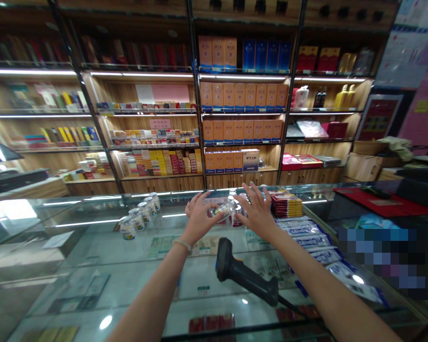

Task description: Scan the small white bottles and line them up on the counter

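Over the glass counter [110, 266], my left hand [199, 217] pinches a small clear bottle [222, 209] tipped on its side between thumb and fingers. My right hand [257, 210] is open, its fingers spread above and beside a group of small bottles with pale caps [236, 216]; whether it touches one I cannot tell. Part of that group is hidden behind my fingers. Nearer to me, a black handheld barcode scanner [248, 275] lies on the glass, its cable running off to the right.
A row of small jars [137, 218] stands on the left. To the right are stacked red and yellow packs [287, 204] and blue-white packets [314, 242]. A red mat [385, 202] lies beyond. Shelves with orange boxes [238, 97] line the back. Someone's pixelated patch covers the right edge.
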Demonstrator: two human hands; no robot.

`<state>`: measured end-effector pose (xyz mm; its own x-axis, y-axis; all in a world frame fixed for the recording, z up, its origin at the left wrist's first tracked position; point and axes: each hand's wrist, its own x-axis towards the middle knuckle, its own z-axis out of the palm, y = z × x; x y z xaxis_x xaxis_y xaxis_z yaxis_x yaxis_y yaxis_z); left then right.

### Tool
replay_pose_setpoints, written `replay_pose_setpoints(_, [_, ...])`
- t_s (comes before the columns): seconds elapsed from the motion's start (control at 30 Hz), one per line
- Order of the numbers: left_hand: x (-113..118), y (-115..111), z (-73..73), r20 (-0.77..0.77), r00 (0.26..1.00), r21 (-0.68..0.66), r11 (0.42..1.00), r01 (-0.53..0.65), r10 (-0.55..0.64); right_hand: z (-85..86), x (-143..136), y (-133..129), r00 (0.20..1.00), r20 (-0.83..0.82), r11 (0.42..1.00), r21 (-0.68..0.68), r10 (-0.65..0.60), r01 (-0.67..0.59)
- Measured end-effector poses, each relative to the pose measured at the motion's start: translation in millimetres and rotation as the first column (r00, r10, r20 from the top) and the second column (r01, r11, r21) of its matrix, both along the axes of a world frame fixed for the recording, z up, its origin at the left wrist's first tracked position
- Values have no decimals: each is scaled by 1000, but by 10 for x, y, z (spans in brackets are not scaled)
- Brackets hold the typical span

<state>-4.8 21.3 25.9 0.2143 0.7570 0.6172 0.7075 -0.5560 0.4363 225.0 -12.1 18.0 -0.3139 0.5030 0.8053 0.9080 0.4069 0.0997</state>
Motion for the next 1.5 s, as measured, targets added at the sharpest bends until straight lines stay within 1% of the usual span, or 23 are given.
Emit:
replay_pose_setpoints(0.1, [12, -1, -30, -23, 1000, 11, 1000, 9, -9, -16, 10, 10, 999, 42, 1000, 26, -3, 2])
replay_pose_setpoints(0.27, [49, -36, -49, -65, 998, 38, 999, -9, 11, -45, 24, 32, 997, 79, 999, 53, -7, 3])
replay_pose_setpoints(0.4, [36, -55, -27, -71, 997, 35, 999, -17, 19, -47, 31, 41, 996, 86, 996, 83, -24, 17])
replay_pose_setpoints(0.47, [16, -79, 0, -79, 996, 46, 998, -41, 45, -47, 35, 46, 996, 77, 995, 91, -37, 30])
replay_pose_setpoints(0.57, [-9, -142, 38, -133, 985, 137, 986, -90, 108, -50, 39, 58, 998, 43, 996, 81, -52, 49])
replay_pose_setpoints(0.67, [-13, -204, 55, -219, 968, 221, 972, -76, 126, -53, 43, 71, 998, 22, 998, 34, -60, 59])
replay_pose_setpoints(0.73, [-8, -228, 54, -250, 959, 233, 970, -70, 130, -59, 47, 77, 998, 16, 998, 2, -65, 65])
replay_pose_setpoints(0.83, [-7, -235, 45, -268, 950, 251, 963, -94, 163, -84, 53, 84, 998, 34, 998, -12, -58, 58])
replay_pose_setpoints(1.0, [-43, -223, 35, -290, 939, 324, 942, -84, 183, -117, 49, 107, 996, 72, 998, 36, -53, 50])
replay_pose_setpoints(1.1, [-71, -213, 23, -278, 941, 381, 921, -76, 192, -76, 31, 133, 995, 86, 997, 75, -41, 35])
replay_pose_setpoints(1.2, [-95, -188, -4, -230, 952, 451, 889, -81, 204, 6, 0, 143, 995, 100, 996, 84, -27, 19])
replay_pose_setpoints(1.37, [-116, -145, -57, -196, 957, 513, 854, -85, 212, 129, -86, 51, 992, 113, 999, 6, -49, 49])
replay_pose_setpoints(1.5, [-121, -129, -93, -190, 960, 531, 844, -76, 206, 160, -148, -62, 987, 119, 990, -79, -105, 115])
